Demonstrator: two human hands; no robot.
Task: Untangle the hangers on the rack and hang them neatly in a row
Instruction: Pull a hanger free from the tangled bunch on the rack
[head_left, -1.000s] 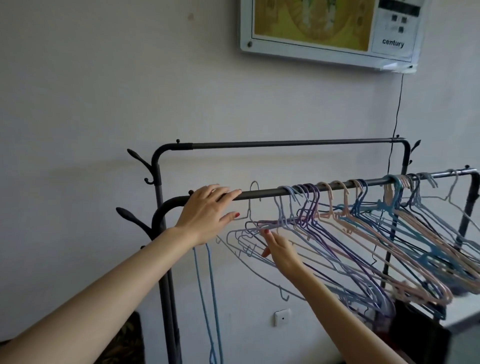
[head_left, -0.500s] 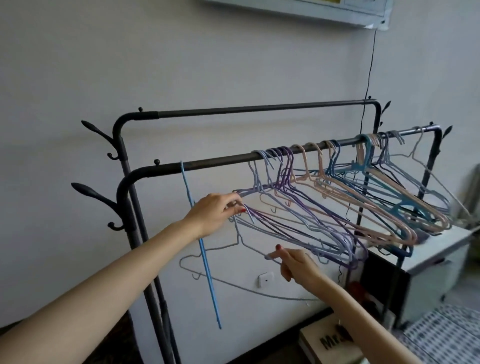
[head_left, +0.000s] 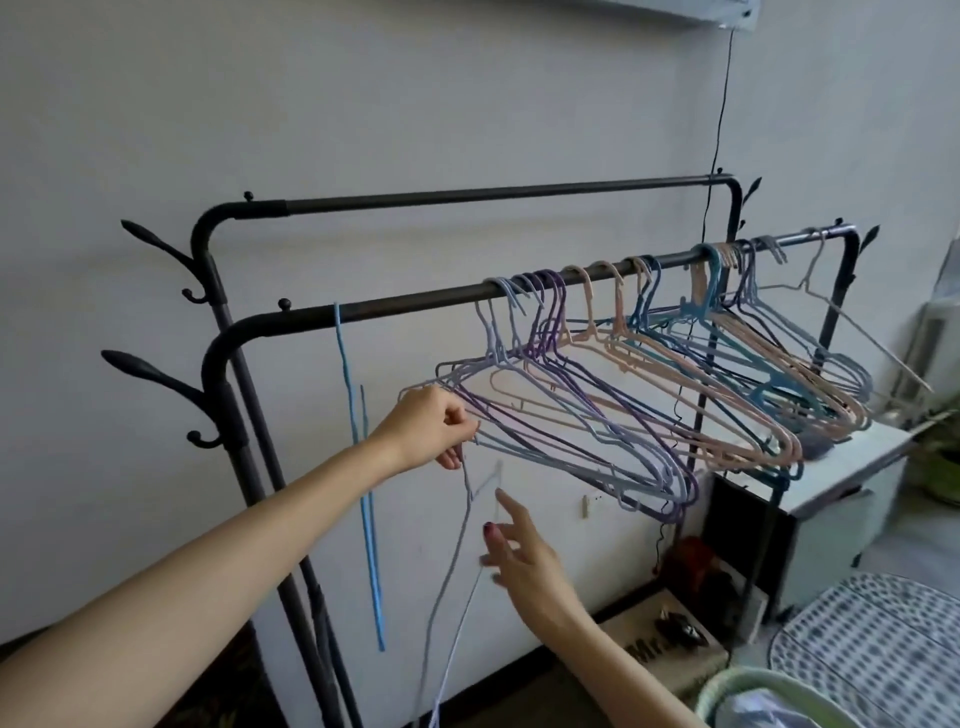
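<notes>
At the near right corner a pale green basket (head_left: 727, 691) is sitting beside a patterned round surface (head_left: 872, 644). Just beyond, the person's right hand (head_left: 524, 553) is reaching up with its fingers spread wide and straight, gripping nothing; its fingertips are lying close to a loose grey-lilac hanger (head_left: 460, 551), though contact cannot be made out through the blur. That hanger is dangling steeply downward off the rail, its hook near the left hand (head_left: 428, 428), whose fingers are curling in a pinch around wire at the low left tip of the lilac bundle; whether the loose hanger's hook is in that pinch is unclear. Farther back, the tangled hangers (head_left: 649, 374), lilac, purple, peach and teal, are hanging crowded and overlapping along the right part of the rack's front rail (head_left: 415, 304). A blue strip (head_left: 358, 457) is hanging from the rail's left stretch. Behind stands the higher back rail (head_left: 467, 196), and to the right a white cabinet (head_left: 852, 467) against the wall.
</notes>
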